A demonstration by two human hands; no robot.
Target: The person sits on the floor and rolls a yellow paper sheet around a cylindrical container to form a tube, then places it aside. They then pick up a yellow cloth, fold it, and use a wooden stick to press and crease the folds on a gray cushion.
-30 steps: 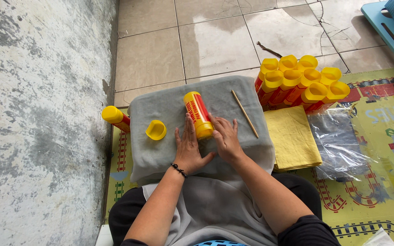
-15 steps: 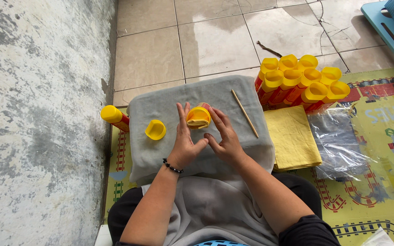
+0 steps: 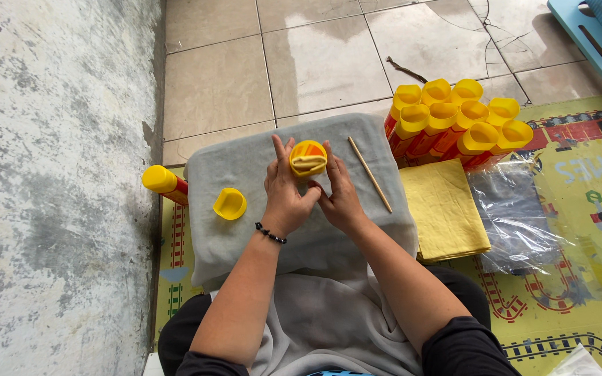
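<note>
Both my hands hold one red-and-yellow can [image 3: 308, 158] upright over a grey cloth-covered stand [image 3: 245, 167]. Its open yellow end faces the camera. My left hand [image 3: 283, 189] wraps the can's left side, and a dark bead bracelet sits on that wrist. My right hand [image 3: 339, 195] grips the right side. A loose yellow cap [image 3: 230, 203] lies on the cloth left of my left hand. A thin wooden stick [image 3: 369, 173] lies on the cloth just right of my right hand.
Several capped red-and-yellow cans [image 3: 454, 118] stand bunched behind the stand on the right. Another can [image 3: 165, 183] lies at the stand's left edge. A folded yellow cloth [image 3: 444, 209] and clear plastic wrap [image 3: 513, 212] rest on a patterned mat. A rough grey wall [image 3: 50, 174] runs along the left.
The can lay flat on the cloth under my hands a second ago. It has been tipped upright and is now gripped from both sides.
</note>
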